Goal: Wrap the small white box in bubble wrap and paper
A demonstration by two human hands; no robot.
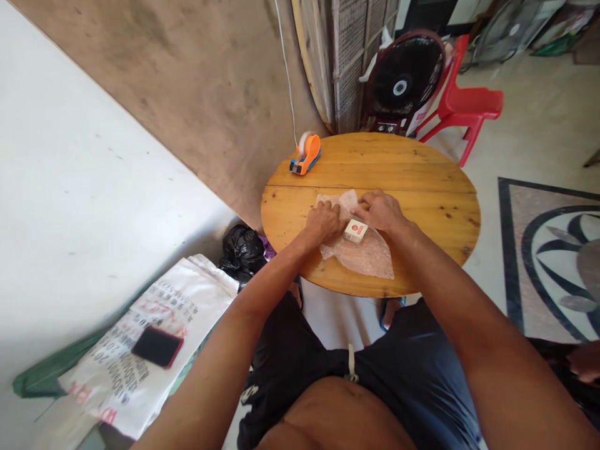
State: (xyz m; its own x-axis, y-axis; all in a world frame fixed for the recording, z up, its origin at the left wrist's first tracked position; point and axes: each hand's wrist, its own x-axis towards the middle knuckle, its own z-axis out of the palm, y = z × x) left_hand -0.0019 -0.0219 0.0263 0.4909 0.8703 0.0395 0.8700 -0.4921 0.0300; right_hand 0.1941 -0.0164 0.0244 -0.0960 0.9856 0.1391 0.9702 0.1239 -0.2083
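A sheet of clear bubble wrap [368, 256] lies on the round wooden table [431, 187]. A small white box with a red mark [355, 230] sits on the sheet. My left hand [322, 223] is closed on the sheet's left part, just left of the box. My right hand [380, 209] pinches the sheet's far edge, touching the box from the right. Both sets of fingers are curled onto the plastic.
An orange tape dispenser [305, 154] stands at the table's far left edge. Behind the table are a black fan [404, 81] and a red plastic chair [464, 103]. On the floor at left lie a black bag [241, 253], a printed white sack [140, 350] and a phone [157, 345].
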